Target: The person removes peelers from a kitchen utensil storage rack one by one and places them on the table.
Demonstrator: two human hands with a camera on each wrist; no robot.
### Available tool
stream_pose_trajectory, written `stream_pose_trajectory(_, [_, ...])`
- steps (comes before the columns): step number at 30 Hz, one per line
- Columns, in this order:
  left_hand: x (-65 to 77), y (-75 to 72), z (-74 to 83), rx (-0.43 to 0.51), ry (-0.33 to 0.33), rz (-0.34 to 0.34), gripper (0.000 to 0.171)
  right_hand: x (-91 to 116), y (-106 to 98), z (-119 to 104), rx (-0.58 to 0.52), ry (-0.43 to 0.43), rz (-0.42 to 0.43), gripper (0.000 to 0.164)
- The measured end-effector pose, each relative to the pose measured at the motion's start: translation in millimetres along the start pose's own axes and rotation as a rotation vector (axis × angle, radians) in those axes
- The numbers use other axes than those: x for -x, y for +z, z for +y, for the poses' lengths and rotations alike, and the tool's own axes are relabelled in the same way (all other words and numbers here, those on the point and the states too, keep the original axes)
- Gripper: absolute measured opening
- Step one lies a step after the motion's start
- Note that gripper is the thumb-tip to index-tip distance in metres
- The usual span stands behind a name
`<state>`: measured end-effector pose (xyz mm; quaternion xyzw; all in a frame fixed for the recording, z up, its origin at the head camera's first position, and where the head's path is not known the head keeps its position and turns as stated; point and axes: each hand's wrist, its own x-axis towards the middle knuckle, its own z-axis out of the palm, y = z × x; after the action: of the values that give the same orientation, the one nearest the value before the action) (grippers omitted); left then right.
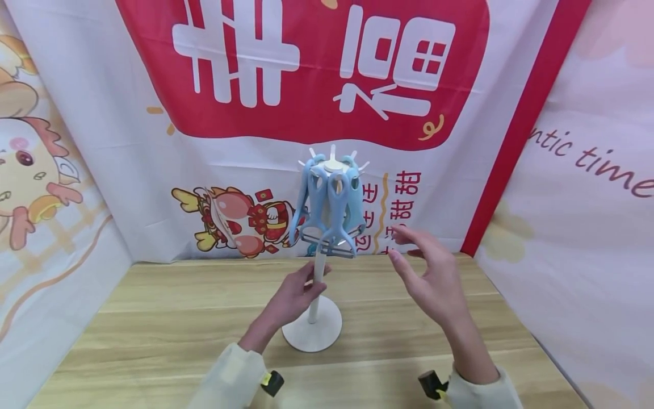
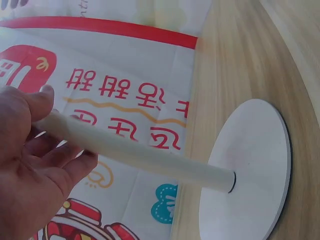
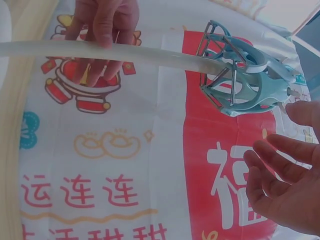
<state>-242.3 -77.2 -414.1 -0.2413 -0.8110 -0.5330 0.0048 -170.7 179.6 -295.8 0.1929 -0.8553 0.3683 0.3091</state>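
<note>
A white stand with a round base [image 1: 323, 336] is upright on the table, and several light blue peelers [image 1: 338, 200] hang by their handles from prongs round its top. My left hand [image 1: 291, 296] holds the stand's pole [image 2: 145, 154] below the peelers, thumb on one side and fingers round the other. Off to the right of the peelers, my right hand [image 1: 435, 279] is raised with fingers spread and nothing in it. The right wrist view shows its fingertips [image 3: 260, 150] a short way from the peeler handles.
The wood-grain table [image 1: 168, 324] ends at a white cloth backdrop with a red panel [image 1: 317, 113] behind the stand. Printed cloth walls [image 1: 577, 227] rise at the left and right. Small dark wrist devices [image 1: 273, 384] sit by both sleeves.
</note>
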Motion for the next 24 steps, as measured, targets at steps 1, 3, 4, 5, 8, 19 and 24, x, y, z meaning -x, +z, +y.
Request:
stream_pose_trajectory(1, [-0.8,1.3,0.2,0.001,-0.002,-0.001,0.035,-1.0,0.6,-0.5,-0.004,0.003,-0.002,0.044])
stream_pose_trajectory(3, [-2.2,3.3,-0.1,-0.011,0.01,-0.003,0.029,-2.5,1.3,-1.1,-0.014,0.01,-0.006,0.044])
stream_pose_trajectory(4, [-2.9,4.2,-0.6,-0.017,0.007,-0.002,0.026,-3.0,1.6,-1.3,-0.017,0.013,-0.008,0.044])
stream_pose_trajectory(5, [-3.4,4.7,-1.2,-0.024,0.008,-0.002,0.023,-3.3,1.8,-1.3,-0.019,0.016,-0.009,0.043])
stream_pose_trajectory(8, [-4.6,5.4,-3.1,-0.042,0.008,-0.008,0.017,-4.5,1.9,-1.5,-0.026,0.013,-0.01,0.042])
stream_pose_trajectory(19, [-4.9,1.7,-6.8,-0.069,-0.009,-0.047,0.011,-15.9,2.4,-0.6,-0.101,0.041,-0.042,0.042])
stream_pose_trajectory(24, [-6.8,0.5,-6.5,-0.121,0.003,-0.065,0.009,-28.6,2.8,-6.3,-0.131,0.036,-0.056,0.041])
